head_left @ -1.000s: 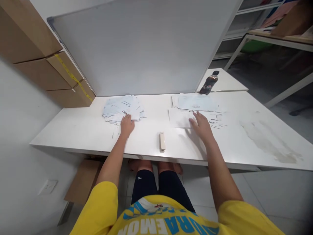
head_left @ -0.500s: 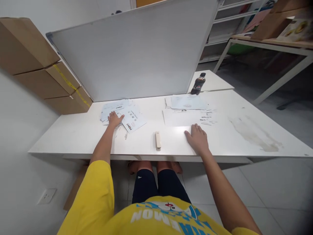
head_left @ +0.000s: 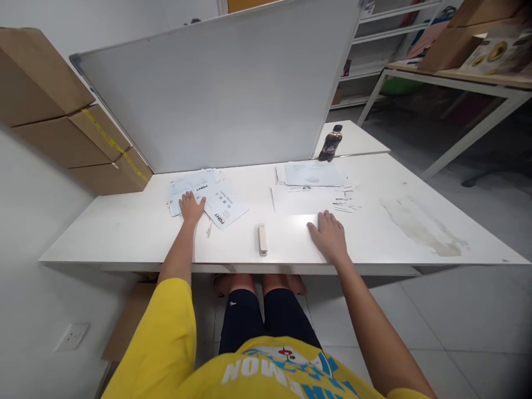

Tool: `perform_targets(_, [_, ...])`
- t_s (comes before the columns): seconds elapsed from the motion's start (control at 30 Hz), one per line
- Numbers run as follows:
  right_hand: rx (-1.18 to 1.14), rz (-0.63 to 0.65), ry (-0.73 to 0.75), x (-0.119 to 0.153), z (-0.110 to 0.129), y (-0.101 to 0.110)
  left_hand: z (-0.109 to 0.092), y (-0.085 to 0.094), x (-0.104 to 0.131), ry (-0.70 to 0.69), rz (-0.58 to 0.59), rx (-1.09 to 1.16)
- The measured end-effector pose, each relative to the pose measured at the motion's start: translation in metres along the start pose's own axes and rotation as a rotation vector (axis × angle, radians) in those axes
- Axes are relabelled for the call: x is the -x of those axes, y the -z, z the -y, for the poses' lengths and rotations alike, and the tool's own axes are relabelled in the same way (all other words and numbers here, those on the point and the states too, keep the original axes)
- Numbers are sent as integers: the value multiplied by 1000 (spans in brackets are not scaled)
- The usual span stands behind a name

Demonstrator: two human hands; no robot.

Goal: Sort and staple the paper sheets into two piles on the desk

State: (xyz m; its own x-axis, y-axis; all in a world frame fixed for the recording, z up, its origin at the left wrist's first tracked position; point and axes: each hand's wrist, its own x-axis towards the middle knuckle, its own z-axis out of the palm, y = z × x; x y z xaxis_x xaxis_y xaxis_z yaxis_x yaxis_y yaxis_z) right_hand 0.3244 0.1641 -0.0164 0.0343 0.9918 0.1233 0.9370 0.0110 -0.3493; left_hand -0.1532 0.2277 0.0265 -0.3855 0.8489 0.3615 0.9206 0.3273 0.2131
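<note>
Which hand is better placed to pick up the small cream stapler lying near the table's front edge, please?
Probably the right hand: it rests flat and empty on the white table, right of the cream stapler. The left hand is pressing on the stack of printed white papers.

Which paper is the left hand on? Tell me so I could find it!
Start at the big whiteboard leaning on the white table. Below its left end lies a pile of papers, and the left hand rests flat there. Its neighbour sheet sticks out, reading "PONY".
</note>
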Motion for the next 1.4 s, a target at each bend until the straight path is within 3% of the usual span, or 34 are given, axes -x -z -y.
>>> perform_targets(0.27, [5,-4,7,1,1,2,-7,8,10,-11,-65,-28])
perform_targets(0.4, [0,-3,0,1,1,2,-9,11,10,55,-135,17])
perform_targets(0.53, [-4,-15,7,0,0,0,-10,17,15,129,-82,65])
perform_targets(0.73, [3,-19,3,-1,4,1,-10,24,50,-15,-209,67])
perform_targets(0.93, [-3,-21,2,-1,3,0,-15,25,67,-147,16,-12])
perform_targets(1.17, [-7,-8,0,0,0,0,-20,32,82,-175,-6,-18])
perform_targets(1.4, [-14,7,-8,1,2,4,-20,32,97,-196,86,-30])
